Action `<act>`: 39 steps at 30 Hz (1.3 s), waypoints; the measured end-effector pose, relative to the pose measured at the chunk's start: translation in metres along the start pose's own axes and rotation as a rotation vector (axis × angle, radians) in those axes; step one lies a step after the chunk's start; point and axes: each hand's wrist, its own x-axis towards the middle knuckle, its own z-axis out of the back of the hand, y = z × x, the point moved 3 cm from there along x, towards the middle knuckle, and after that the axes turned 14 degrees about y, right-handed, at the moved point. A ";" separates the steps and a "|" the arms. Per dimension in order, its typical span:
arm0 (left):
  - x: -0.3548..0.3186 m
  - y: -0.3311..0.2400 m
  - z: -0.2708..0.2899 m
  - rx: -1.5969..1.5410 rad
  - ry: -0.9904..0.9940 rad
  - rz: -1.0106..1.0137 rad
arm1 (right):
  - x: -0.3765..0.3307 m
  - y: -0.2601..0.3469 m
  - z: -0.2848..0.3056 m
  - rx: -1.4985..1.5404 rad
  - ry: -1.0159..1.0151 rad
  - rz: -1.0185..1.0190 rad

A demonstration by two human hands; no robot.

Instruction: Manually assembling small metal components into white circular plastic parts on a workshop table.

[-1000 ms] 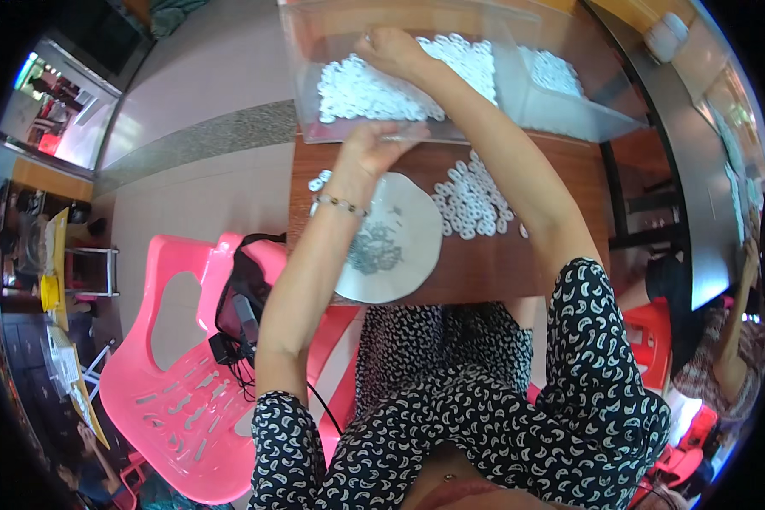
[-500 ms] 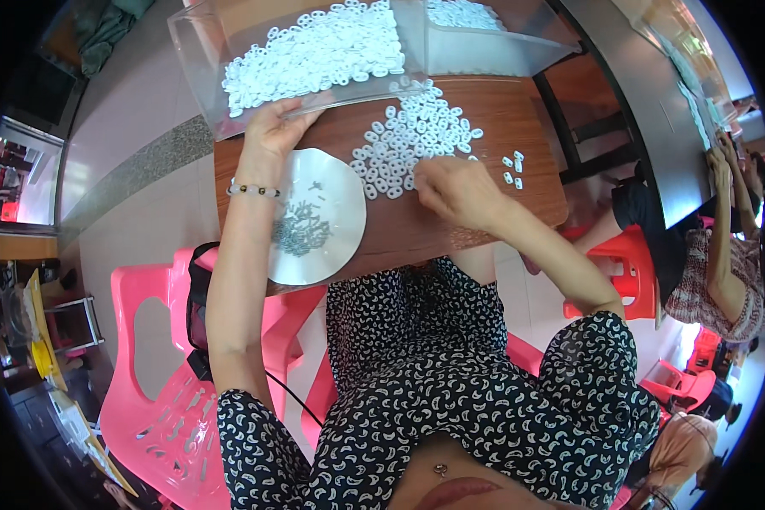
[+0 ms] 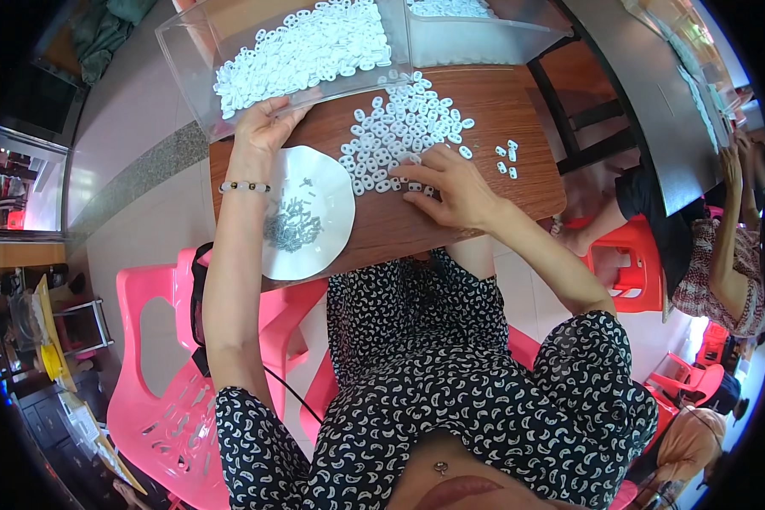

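1. A brown wooden table [image 3: 484, 93] is carrying everything; the person is sitting at its near edge.
2. A clear plastic bin [image 3: 197, 78], loaded with small white plastic pieces, is lying at the table's far left. Its near corner is reaching past the table edge, so a push could tip it.
3. A round white plate [image 3: 319, 191] holding a little heap of small grey metal parts [image 3: 287, 228] is overhanging the near table edge; a knock from the forearm above it could probably send it off.
4. A loose pile of small white ring-shaped plastic pieces [image 3: 399, 136] is lying mid-table between bin and hands, with a few strays [image 3: 507, 158] lying apart to the right, near the edge, where a sweep could scatter them.
5. The left hand [image 3: 263, 127] is resting against the bin's near wall, fingers bent around the bottom rim; I cannot tell whether it is truly gripping.
6. The right hand [image 3: 450, 191] is lying flat, fingers spread, fingertips [image 3: 412, 187] touching the pile's nearest pieces, pinching nothing.
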 end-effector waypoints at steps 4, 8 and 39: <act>-0.002 0.000 -0.002 -0.005 0.015 0.004 | 0.005 -0.005 0.017 0.231 0.147 -0.119; -0.003 0.005 -0.005 0.060 0.021 -0.022 | 0.007 -0.020 0.024 0.378 0.269 -0.188; 0.004 -0.007 0.016 -0.094 0.033 -0.012 | 0.050 -0.017 0.054 0.482 0.316 -0.310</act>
